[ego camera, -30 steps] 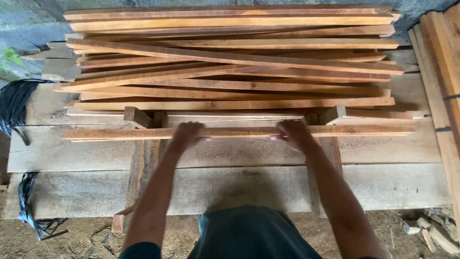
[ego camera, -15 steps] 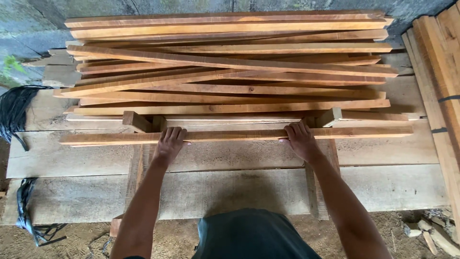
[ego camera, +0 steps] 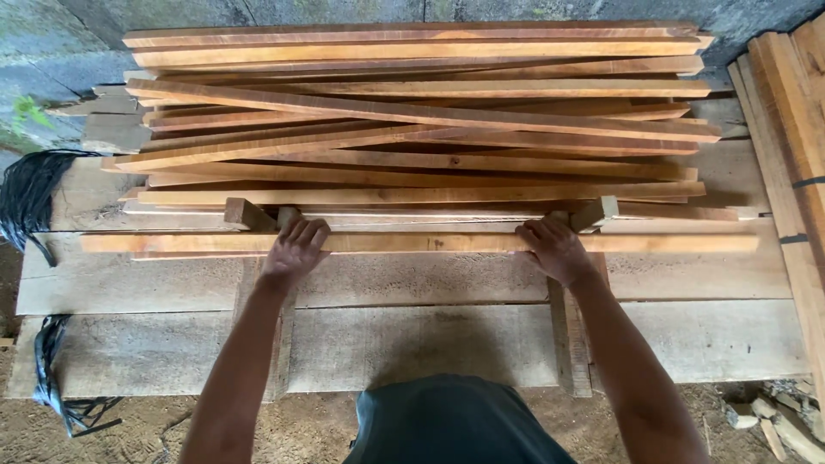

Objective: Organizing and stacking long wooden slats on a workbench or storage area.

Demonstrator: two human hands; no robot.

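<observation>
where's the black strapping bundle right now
In the head view the black strapping bundle lies at the far left, off the end of the stacked wooden slats, well left of the left hand.

Rough grey concrete wall (ego camera: pixel 51 34) runs along the back, with a bit of green plant (ego camera: pixel 26 112) poking in at the left. Floor is bare sandy dirt (ego camera: pixel 129 430), littered with wood scraps (ego camera: pixel 773 421) at the right. Soft, even daylight.
</observation>
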